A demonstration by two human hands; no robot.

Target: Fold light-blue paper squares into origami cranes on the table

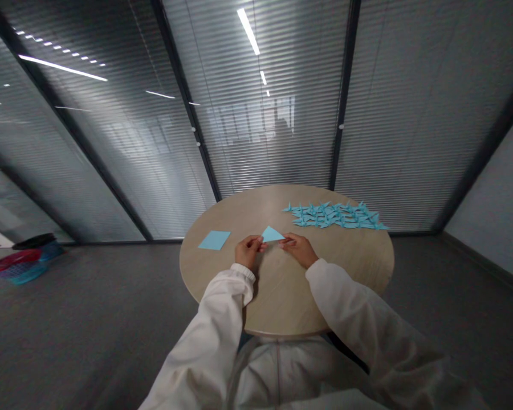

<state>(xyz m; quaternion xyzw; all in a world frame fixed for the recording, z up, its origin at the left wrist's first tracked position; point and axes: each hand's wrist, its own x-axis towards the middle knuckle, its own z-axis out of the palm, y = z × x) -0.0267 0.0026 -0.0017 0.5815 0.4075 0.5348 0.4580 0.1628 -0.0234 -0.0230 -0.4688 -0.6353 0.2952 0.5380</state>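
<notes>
A light blue folded paper triangle (272,233) is held between my two hands over the middle of the round table, its peak pointing away from me. My left hand (248,250) pinches the triangle's left corner. At the opposite corner, the fingers of my right hand (298,248) close on the paper. To the left lies a flat light blue sheet of paper (214,240), apart from my left hand. Several folded blue paper cranes (334,216) stand in rows toward the table's far right side.
The round wooden table (290,307) stands close to a glass wall with blinds (273,154). On the floor at far left are a red and blue basket (19,266) and a dark-rimmed bin (40,245). A plain wall (500,205) rises at right.
</notes>
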